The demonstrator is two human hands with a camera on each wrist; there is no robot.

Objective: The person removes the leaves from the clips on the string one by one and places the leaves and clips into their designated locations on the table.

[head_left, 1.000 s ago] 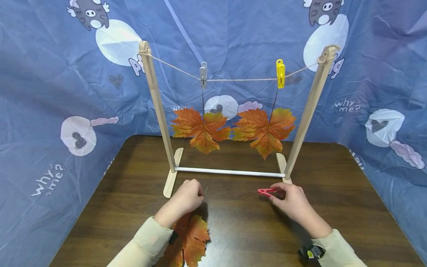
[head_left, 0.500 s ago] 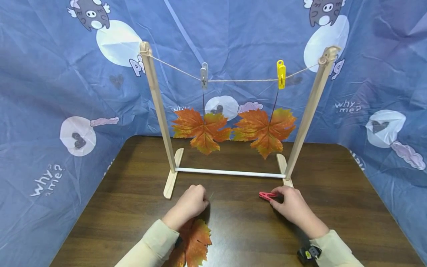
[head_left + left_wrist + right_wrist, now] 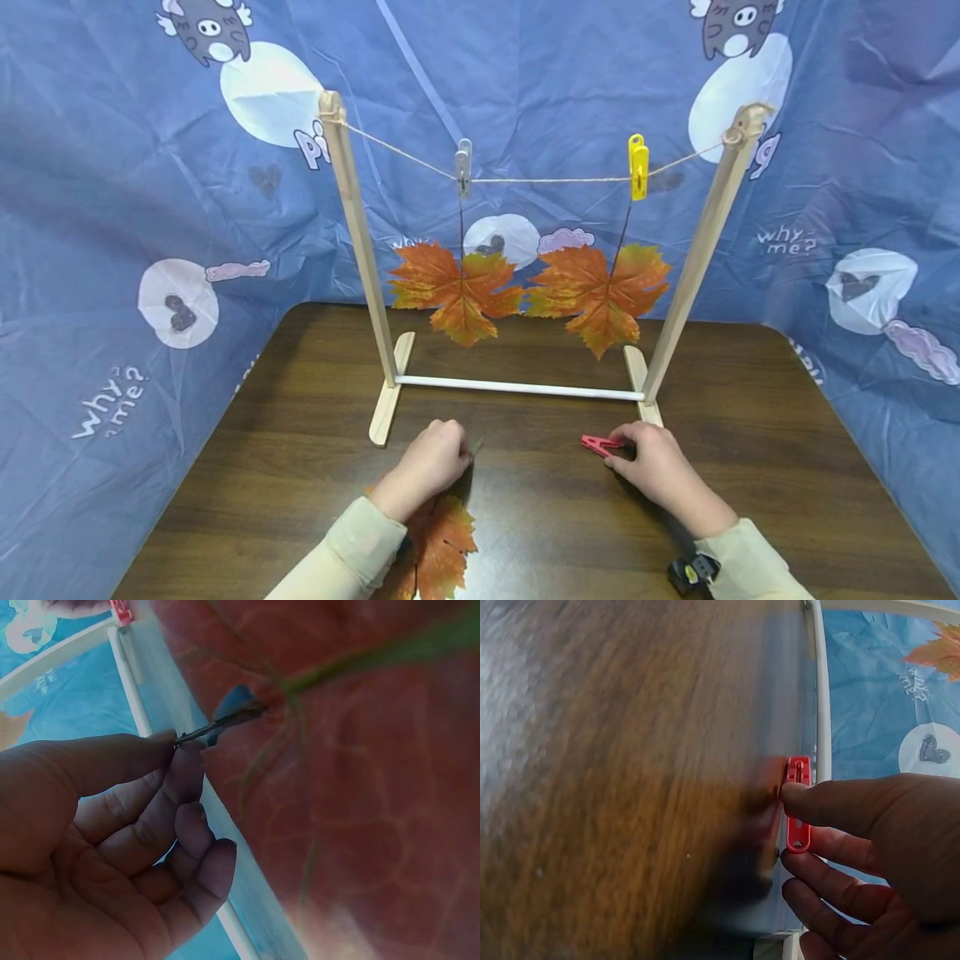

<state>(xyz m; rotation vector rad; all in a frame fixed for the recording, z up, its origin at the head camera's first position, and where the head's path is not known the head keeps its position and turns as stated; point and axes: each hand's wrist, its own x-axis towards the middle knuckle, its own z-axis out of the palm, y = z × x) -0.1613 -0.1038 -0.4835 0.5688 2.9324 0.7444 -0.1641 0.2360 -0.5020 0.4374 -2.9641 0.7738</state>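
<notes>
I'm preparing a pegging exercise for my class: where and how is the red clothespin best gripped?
The red clothespin is probably best pinched by its two splayed handles, coming from the right, thumb on one and finger on the other. In the head view they spread toward the right hand, which holds that end; the narrower nose points left, uncovered.

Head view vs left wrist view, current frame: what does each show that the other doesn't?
Only head: the grey clip and yellow clip on the string.

Only left wrist: the thumb of the left hand meeting a fingertip to pinch the stem; in the head view the back of that hand hides the pinch.

Both: that hand, the loose leaf, the red clip (at the wrist view's top edge), the white bar and the blue backdrop.
</notes>
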